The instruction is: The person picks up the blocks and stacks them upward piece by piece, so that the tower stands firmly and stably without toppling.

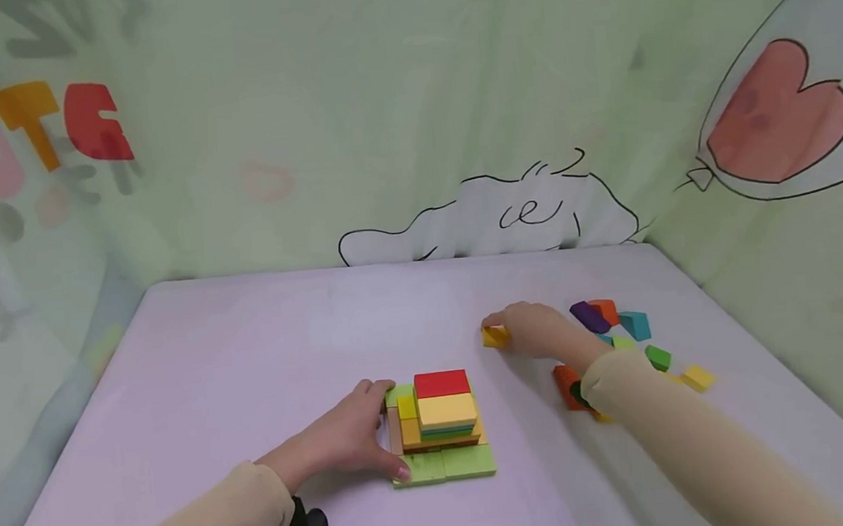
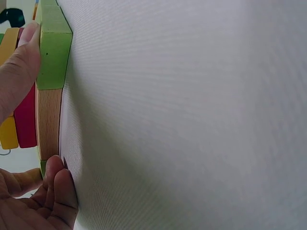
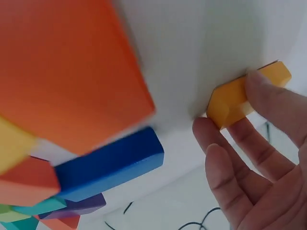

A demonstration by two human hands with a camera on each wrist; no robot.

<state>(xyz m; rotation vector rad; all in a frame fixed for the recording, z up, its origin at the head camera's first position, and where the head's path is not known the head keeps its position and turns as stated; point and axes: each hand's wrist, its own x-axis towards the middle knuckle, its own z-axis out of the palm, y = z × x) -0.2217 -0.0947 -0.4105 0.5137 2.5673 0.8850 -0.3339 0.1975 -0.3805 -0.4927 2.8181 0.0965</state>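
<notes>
Left of centre on the table, my left hand [image 1: 353, 432] holds the near and far left corners of a layered stack of wooden blocks [image 1: 445, 411]. Flat light-green blocks [image 1: 469, 460] lie at its base, and a red-topped block sits highest. In the left wrist view, the thumb touches a green block [image 2: 55, 57] while curled fingers [image 2: 64, 191] reach the other end, past a bare-wood block [image 2: 49, 124]. Farther back and right, my right hand [image 1: 536, 332] pinches a small orange-yellow block [image 3: 230, 103] between thumb and fingers, close to the tabletop.
Loose coloured blocks lie on the right side, including a purple one [image 1: 590, 317], a teal one [image 1: 634, 325], a green one [image 1: 658, 357] and a yellow one [image 1: 698, 378]. An orange block [image 1: 568, 388] sits beside the right forearm. Printed fabric hangs behind the table [image 1: 247, 337].
</notes>
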